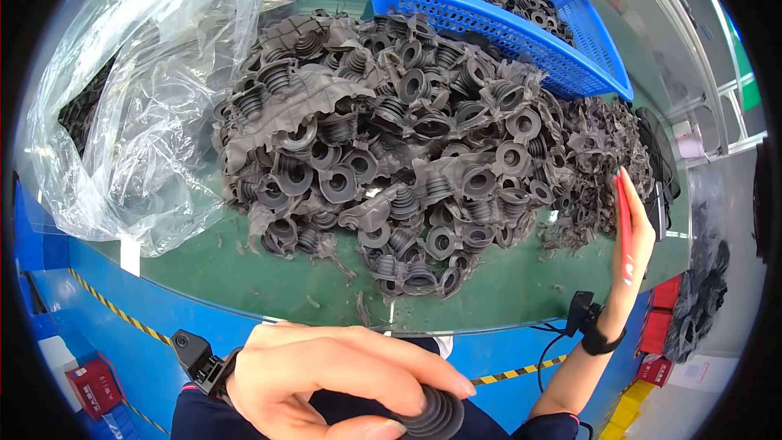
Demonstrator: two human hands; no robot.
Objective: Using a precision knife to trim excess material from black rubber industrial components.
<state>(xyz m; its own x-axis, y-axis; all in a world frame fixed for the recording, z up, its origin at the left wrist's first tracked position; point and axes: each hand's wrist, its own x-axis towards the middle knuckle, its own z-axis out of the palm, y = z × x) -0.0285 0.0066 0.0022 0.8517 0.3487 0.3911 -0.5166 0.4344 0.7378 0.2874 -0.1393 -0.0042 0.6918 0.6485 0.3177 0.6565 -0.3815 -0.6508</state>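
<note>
Close to me, my left hand pinches a black ribbed rubber bellows between thumb and fingers. My right hand reaches out at the right, by a heap of torn rubber scraps. Along its palm lies a slim red tool, whose working end I cannot make out. Between and beyond the hands spreads a large pile of grey-black rubber bellows, many joined by thin sheets of flash.
A blue perforated basket of loose bellows stands at the back. On the left a clear plastic bag covers part of the green table. Red boxes sit beyond the table's near edge at the lower left.
</note>
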